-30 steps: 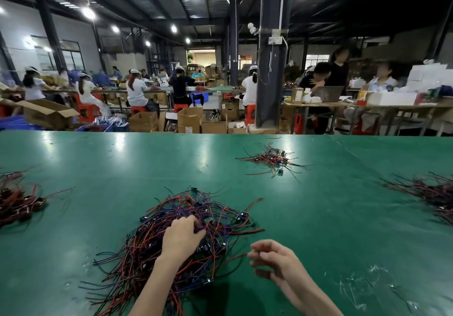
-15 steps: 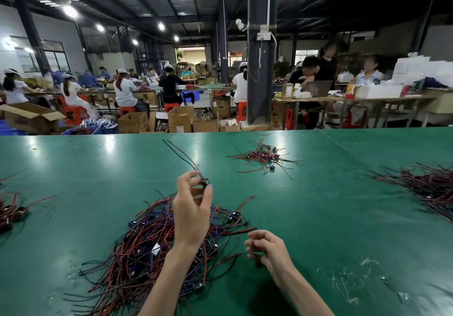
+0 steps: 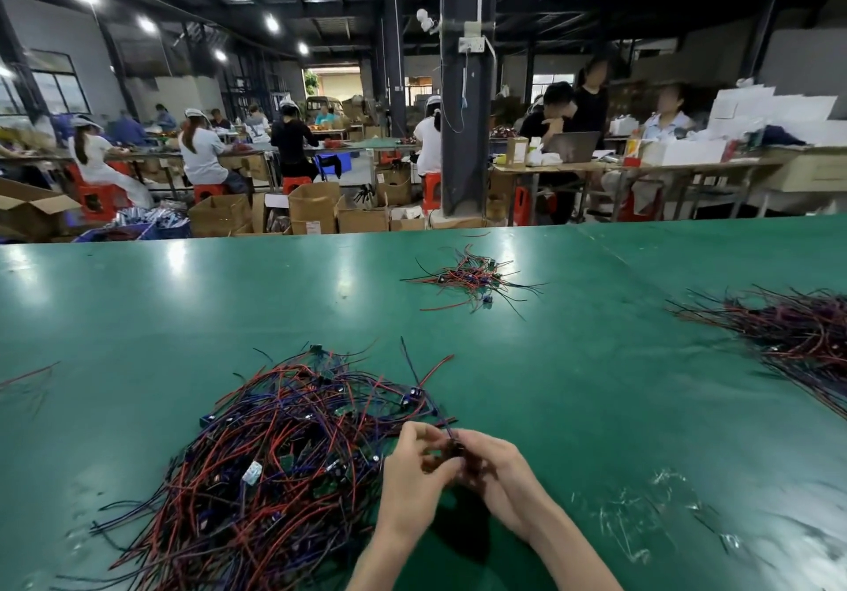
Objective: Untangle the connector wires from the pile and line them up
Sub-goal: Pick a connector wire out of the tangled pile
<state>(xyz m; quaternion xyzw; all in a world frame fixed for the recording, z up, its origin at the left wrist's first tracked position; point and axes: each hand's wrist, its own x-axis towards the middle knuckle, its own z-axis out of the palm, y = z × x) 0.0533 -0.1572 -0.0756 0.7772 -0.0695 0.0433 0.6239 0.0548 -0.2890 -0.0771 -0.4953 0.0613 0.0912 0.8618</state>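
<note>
A big tangled pile of red, black and blue connector wires (image 3: 279,457) lies on the green table (image 3: 573,407) in front of me, left of centre. My left hand (image 3: 412,480) and my right hand (image 3: 495,467) meet just right of the pile's edge. Between them they pinch the dark connector end of one wire (image 3: 428,400), whose thin leads run up and away to the far left. The connector itself is mostly hidden by my fingers.
A smaller wire heap (image 3: 472,279) lies farther back at centre. A long spread of wires (image 3: 797,338) covers the right side. A few strands (image 3: 23,377) show at the left edge. Scraps of clear film (image 3: 641,512) lie at the near right.
My left hand lifted one wire out of the pile, then came down and right to meet my right hand. Both hands now hold that wire's connector end together.
</note>
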